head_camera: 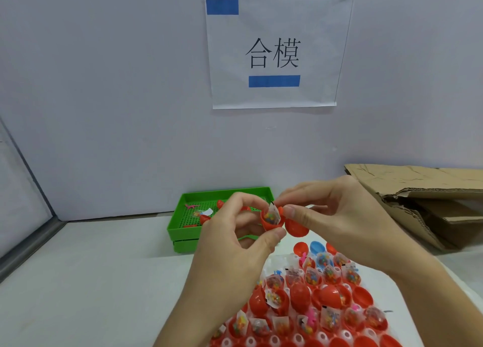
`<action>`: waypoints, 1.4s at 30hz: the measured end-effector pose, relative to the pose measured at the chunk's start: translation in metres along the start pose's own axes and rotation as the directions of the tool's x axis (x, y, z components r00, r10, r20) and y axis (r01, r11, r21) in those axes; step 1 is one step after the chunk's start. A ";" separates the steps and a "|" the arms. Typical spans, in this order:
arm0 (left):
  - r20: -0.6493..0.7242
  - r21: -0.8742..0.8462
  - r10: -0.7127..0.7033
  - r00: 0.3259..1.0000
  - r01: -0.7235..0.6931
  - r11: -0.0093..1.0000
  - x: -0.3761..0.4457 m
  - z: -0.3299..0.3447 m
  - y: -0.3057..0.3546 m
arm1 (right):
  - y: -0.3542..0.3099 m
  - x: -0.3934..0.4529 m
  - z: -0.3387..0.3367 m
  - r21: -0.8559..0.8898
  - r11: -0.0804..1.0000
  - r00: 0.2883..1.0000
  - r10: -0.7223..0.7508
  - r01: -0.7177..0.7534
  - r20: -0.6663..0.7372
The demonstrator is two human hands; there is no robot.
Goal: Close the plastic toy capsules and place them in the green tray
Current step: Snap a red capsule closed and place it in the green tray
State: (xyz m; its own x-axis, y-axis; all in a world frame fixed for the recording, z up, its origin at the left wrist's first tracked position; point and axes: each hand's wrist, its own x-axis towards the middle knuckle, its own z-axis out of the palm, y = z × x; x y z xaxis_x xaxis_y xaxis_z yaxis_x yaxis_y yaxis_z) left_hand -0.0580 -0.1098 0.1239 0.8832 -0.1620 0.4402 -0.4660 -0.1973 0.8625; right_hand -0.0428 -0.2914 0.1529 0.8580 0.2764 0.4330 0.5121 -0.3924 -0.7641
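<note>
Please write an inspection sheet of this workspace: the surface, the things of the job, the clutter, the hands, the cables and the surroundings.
Surface: white table.
Job's things: open red capsule with a small packet inside, held up; green tray at the back with a few red pieces; many open capsules in front, mostly red, some blue.
Clutter: flattened cardboard at the right.
Hands: left hand pinches the filled half; right hand holds the other half.
Cables: nothing seen.
Surroundings: white wall, paper sign with blue tape.

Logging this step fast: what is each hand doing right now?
Left hand: pinches the filled half of the open red capsule.
Right hand: pinches the same capsule's empty half.
</note>
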 end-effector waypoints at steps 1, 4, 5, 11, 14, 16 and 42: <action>0.002 0.003 0.006 1.000 -0.006 1.000 0.000 0.000 0.000 | 0.000 0.000 0.000 -0.001 1.000 1.000 -0.001 0.001 -0.003; 0.009 0.006 0.019 1.000 -0.019 1.000 0.000 0.000 0.001 | 0.001 0.000 0.001 0.002 1.000 1.000 0.000 0.000 -0.007; 0.007 0.006 0.023 1.000 -0.023 1.000 0.000 -0.001 0.001 | 0.002 0.000 0.000 0.009 1.000 1.000 -0.003 0.003 0.000; -0.010 -0.012 0.045 0.999 -0.045 0.999 0.000 -0.001 0.001 | 0.000 -0.001 0.005 -0.088 0.992 0.996 -0.093 0.093 0.004; -0.017 -0.024 0.035 0.999 -0.035 0.999 0.000 -0.001 0.000 | -0.002 -0.001 0.005 -0.106 0.987 0.992 -0.122 0.119 -0.015; -0.019 -0.029 0.034 0.999 -0.034 0.999 0.000 -0.002 0.000 | -0.002 0.000 0.004 -0.092 0.987 0.991 -0.130 0.129 -0.012; 0.022 -0.240 0.083 0.996 -0.076 0.968 0.001 -0.003 0.001 | -0.006 -0.004 0.000 -0.045 0.974 0.973 -0.226 0.224 -0.042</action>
State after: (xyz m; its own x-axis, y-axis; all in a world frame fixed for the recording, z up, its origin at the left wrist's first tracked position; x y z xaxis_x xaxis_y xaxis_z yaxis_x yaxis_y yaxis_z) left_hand -0.0571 -0.1076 0.1257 0.8400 -0.1990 0.5048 -0.5051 0.0534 0.8614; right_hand -0.0493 -0.2903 0.1563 0.7212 0.3204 0.6142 0.6924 -0.3600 -0.6252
